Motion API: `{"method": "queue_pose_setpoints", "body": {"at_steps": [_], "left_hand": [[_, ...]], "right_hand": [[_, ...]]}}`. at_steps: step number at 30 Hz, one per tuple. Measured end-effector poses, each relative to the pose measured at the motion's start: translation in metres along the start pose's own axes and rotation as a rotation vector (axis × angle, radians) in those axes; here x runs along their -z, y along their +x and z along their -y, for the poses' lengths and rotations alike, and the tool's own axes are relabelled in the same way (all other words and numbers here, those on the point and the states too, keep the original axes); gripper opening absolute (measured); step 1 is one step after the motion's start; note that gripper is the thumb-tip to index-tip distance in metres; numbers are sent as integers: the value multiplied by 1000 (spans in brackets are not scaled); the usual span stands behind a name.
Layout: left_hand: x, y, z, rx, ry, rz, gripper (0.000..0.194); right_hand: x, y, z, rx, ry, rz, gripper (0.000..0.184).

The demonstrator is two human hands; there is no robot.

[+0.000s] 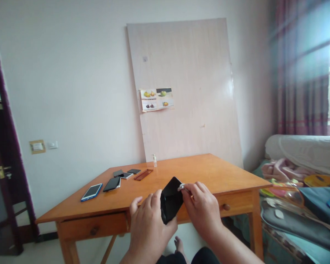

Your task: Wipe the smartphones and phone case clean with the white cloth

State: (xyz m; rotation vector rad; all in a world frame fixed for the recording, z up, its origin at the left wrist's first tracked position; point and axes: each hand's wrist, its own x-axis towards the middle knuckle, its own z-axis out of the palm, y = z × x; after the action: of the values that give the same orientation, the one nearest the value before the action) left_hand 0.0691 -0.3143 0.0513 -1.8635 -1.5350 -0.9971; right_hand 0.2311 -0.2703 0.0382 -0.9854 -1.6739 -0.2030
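Observation:
In front of the table's near edge, my left hand (pixel 151 222) is closed around a black phone (pixel 172 196), which is tilted with one corner up. Its dark, glossy face shows between my two hands. My right hand (pixel 202 207) pinches a small white wad (pixel 180 187) against the phone's upper right edge. The wad looks like tissue or cotton; I cannot tell which. My left fingers and thumb hide part of the phone's left and lower sides.
On the orange wooden table (pixel 189 170) lie a blue-cased phone (pixel 91 192), a dark phone (pixel 112 184), several more devices, a reddish-brown frame (pixel 143 175) and a small pump bottle (pixel 154 161). A pale board (pixel 187 124) leans behind. At right stands a cluttered bed (pixel 288 216).

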Motion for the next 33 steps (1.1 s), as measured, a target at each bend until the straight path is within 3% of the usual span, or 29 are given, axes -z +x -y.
{"method": "queue_pose_setpoints", "body": {"at_steps": [5,12,18,25,30,33], "left_hand": [[1,-2,-1,4,-36,34,45],[-2,-5,-5,21,-80,45,52],[-5,-8,-4,18,-107,49,45],[-7,-9,-7,31,-127,48,51],[-8,-10,-7,22,-150,48,50],[-8,-9,-6,18,-151,38,51]], "right_hand": [[-6,-11,24,134,60,148,16],[-3,14,8,8,-34,36,17],[-9,-4,25,151,35,173,17],[-5,24,-1,-22,-72,19,16],[-8,2,17,110,1,109,17],[-8,4,16,107,-6,98,17]]}}
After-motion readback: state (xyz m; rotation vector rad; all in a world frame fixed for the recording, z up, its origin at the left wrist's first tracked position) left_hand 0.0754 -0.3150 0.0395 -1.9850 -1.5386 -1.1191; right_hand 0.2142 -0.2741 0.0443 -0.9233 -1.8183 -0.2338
